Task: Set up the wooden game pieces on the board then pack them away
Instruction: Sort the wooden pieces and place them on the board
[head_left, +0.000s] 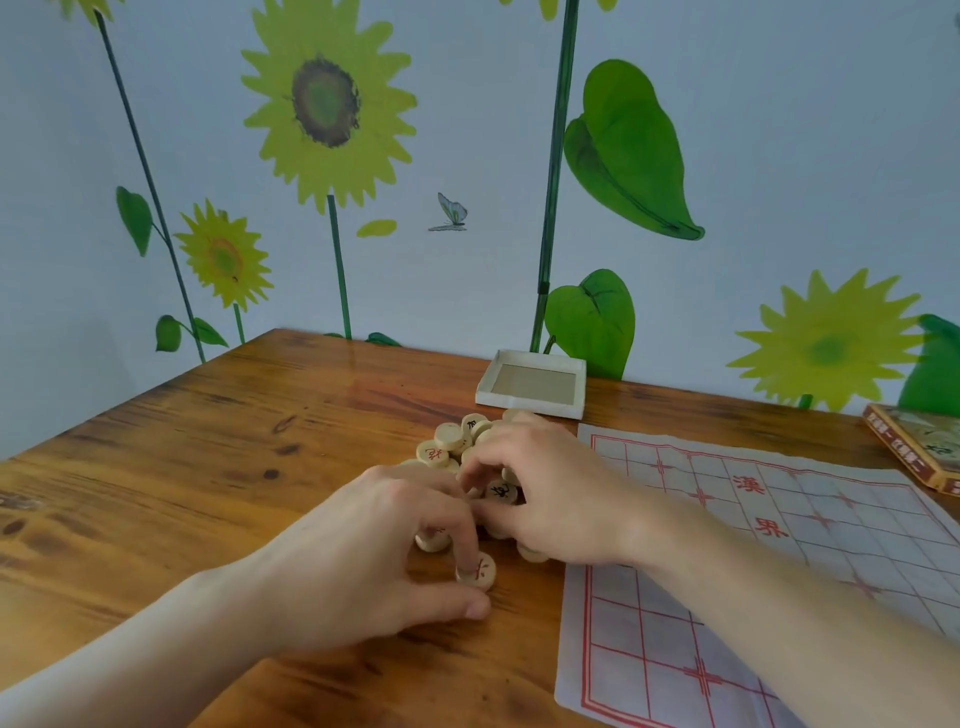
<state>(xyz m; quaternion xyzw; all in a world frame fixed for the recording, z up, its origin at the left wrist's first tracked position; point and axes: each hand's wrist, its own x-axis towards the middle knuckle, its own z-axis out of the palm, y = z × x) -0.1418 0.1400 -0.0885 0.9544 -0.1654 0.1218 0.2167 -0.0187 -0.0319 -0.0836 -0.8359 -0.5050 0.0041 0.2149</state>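
Nearest the lens: two bare forearms reaching in from 7 and 4 o'clock over a wooden table (171, 441). Left hand (363, 561) curled palm-down, one fingertip pressing a single round wooden piece (480, 570) with a red mark, thumb lying on the wood just beside it at 6 o'clock; not closed around anything. Right hand (550, 493) arched over a heap of wooden game pieces (457, 441), fingers bent down among them, one black-marked disc (501, 491) showing beneath the fingers; cannot tell whether pinched or only touched. Heap at frame centre, loose and overlapping, some discs marked red, some black, spilling out toward 12 o'clock from under both hands. At 4 o'clock of the heap, a white paper board (779, 571) with red grid lines and red characters, flat, bare of pieces. At 12 o'clock, near the wall, an open shallow white box tray (530, 402). At 3 o'clock, at the far right edge, a printed box lid (919, 447), partly cut off. Behind, a wall with sunflower decals (327, 104).
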